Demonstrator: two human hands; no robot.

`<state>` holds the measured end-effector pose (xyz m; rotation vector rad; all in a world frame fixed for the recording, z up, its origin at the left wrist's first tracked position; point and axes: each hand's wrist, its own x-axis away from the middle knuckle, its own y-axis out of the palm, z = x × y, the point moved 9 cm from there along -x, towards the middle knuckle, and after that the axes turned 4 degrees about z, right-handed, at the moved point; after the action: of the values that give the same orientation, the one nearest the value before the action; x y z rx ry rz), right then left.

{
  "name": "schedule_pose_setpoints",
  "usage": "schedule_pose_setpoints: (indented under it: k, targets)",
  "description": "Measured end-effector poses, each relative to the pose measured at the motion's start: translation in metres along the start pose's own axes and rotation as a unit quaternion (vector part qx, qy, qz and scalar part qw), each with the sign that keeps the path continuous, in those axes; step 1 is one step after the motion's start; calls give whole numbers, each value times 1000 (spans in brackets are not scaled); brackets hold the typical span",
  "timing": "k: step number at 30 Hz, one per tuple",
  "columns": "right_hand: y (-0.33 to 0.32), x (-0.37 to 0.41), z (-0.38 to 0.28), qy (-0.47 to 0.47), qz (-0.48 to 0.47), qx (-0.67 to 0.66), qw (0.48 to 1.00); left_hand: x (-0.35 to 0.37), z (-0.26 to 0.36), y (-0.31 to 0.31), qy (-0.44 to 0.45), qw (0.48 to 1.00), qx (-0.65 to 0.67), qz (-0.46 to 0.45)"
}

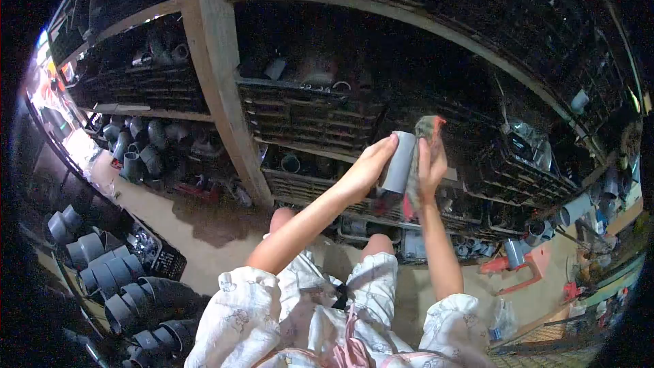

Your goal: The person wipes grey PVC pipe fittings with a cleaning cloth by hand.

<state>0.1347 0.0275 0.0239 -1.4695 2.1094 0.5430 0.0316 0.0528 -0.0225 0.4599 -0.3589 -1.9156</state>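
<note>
A grey plastic pipe fitting (399, 163), shaped like a short tube, is held up in front of me between both hands. My left hand (371, 165) is closed around its left side, with the fingertips near the upper end. On the other side, my right hand (432, 163) presses a crumpled cloth (413, 180), dull green with red patches, against the fitting. Part of the cloth hangs below the palm. The fingers behind the fitting are hidden.
Dark shelves with black crates (306, 119) stand ahead, split by a wooden post (208, 54). Many grey pipe fittings (109, 269) are stacked at lower left beside a black basket (167, 262). A red tool-like frame (524, 276) lies on the floor at right, near another grey fitting (514, 253).
</note>
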Motion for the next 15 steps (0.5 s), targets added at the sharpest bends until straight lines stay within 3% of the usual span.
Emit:
schedule_pose_setpoints:
  k: [1, 2, 3, 5, 7, 10, 11, 13, 14, 15]
  targets:
    - [1, 4, 4, 54, 12, -25, 998, 0, 5, 6, 3, 999, 37, -8]
    - [1, 17, -14, -83, 51, 100, 990, -1, 14, 7, 18, 999, 34, -20]
    - [7, 39, -32, -216, 89, 223, 946, -1, 24, 7, 33, 998, 32, -33]
    - [22, 58, -43, -247, -12, 147, 958, -12, 13, 2, 30, 998, 44, -40]
    - [17, 45, -38, -185, 9, 95, 978, -7, 19, 4, 80, 996, -17, -41]
    - [6, 8, 4, 30, 38, -142, 989, 11, 20, 17, 93, 994, -9, -59]
    - [3, 5, 30, 101, 11, -106, 989, 13, 19, 19, 82, 995, -4, -51]
    - [10, 20, 14, -15, 28, -129, 991, 14, 33, 11, 111, 994, 21, -11]
    - [11, 29, 16, -40, 52, -1, 998, 11, 40, 4, 114, 992, 50, 28]
    - [15, 46, 1, -135, 21, 33, 990, 8, 46, -5, 119, 987, 79, 67]
